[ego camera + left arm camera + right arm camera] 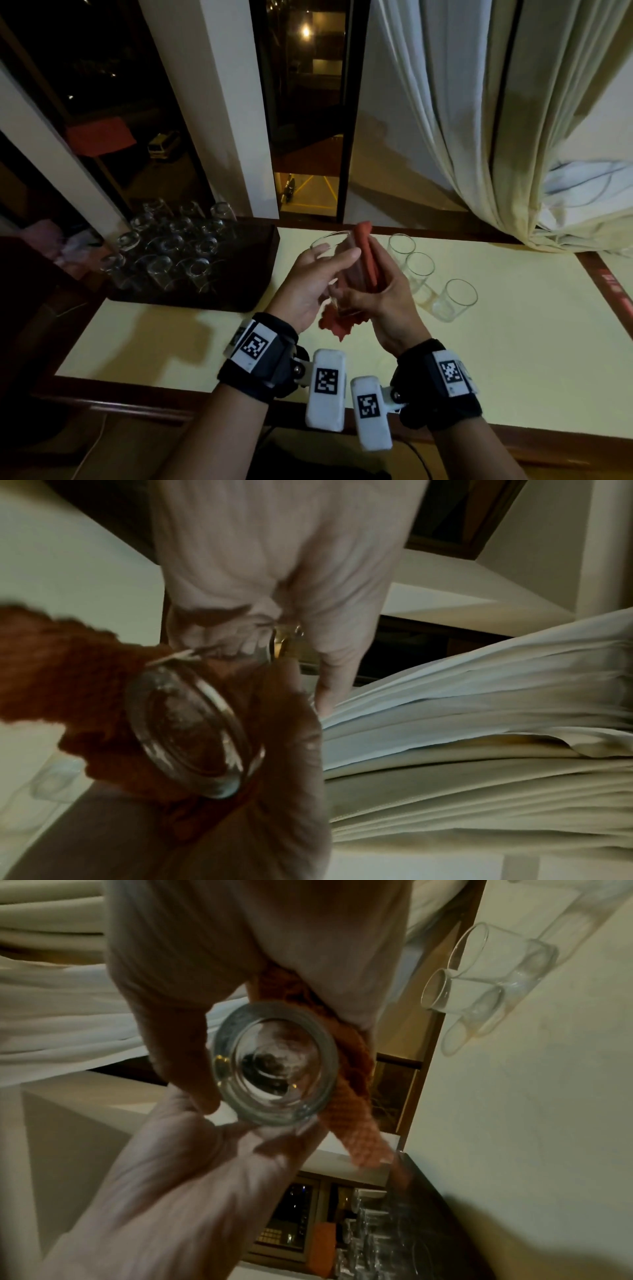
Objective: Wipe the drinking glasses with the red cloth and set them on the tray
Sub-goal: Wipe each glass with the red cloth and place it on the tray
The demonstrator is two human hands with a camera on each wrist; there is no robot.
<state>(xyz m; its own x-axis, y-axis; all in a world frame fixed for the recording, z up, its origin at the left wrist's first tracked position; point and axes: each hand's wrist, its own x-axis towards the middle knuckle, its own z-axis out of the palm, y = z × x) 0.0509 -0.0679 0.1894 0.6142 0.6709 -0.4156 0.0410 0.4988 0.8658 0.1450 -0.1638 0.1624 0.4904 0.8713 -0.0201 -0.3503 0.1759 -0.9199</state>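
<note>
Above the cream table my left hand (334,261) grips a clear drinking glass (325,240), thumb across its side. My right hand (366,275) presses the red cloth (364,236) against the glass's right side, and the cloth's loose end hangs below the hands. In the left wrist view the glass base (192,731) is ringed by the red cloth (68,669). The right wrist view shows the glass base (274,1064) between both hands, with the cloth (352,1091) on one side. A dark tray (263,274) to the left holds several upturned glasses (191,267).
Three upright glasses stand in a row on the table right of my hands: (401,247), (418,270), (457,300). Behind the table are a window sill and pale curtains (479,137). The table's wooden front edge (171,394) runs just under my wrists.
</note>
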